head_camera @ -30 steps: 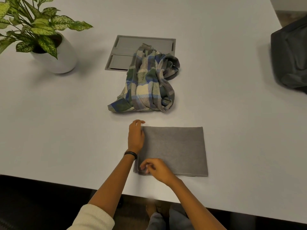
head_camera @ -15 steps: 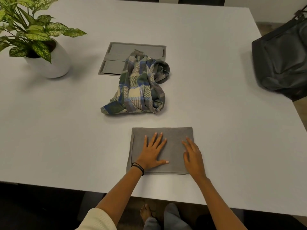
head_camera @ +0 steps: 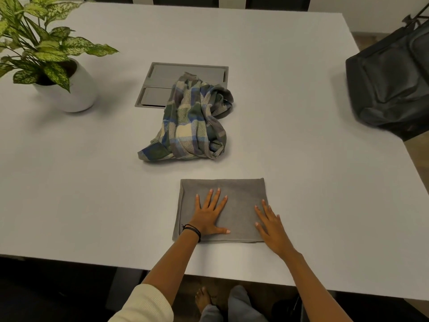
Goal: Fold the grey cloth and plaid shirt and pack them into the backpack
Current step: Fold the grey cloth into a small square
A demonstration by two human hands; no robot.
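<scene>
One smooth, pale grey rectangular table (head_camera: 69, 194) carries everything and spreads out well beyond both hands. One dark backpack (head_camera: 392, 84) of matte, slightly slumped fabric sits far beyond the right hand, at the table's right edge, well apart from the clothes. One potted plant (head_camera: 44, 49) with speckled green-and-cream leaves stands in a rounded, glossy white pot (head_camera: 79, 94) far beyond the left hand, off to its left. One plaid shirt (head_camera: 192, 126), a soft woven check of blue, green and cream, lies crumpled in a heap straight ahead of the fingertips, its far end draped over one recessed grey rectangular hatch (head_camera: 185, 73) in the tabletop. One grey cloth (head_camera: 239, 189), soft and felt-like, lies folded into a neat rectangle directly under both hands. The left hand (head_camera: 209, 217) lies flat on the cloth's middle, fingers spread wide. The right hand (head_camera: 271, 225) lies flat with straight fingers across the cloth's right edge. Thin dark bands (head_camera: 192, 230) circle the left wrist; one cream ribbed sleeve (head_camera: 148, 305) is pushed up that arm.
</scene>
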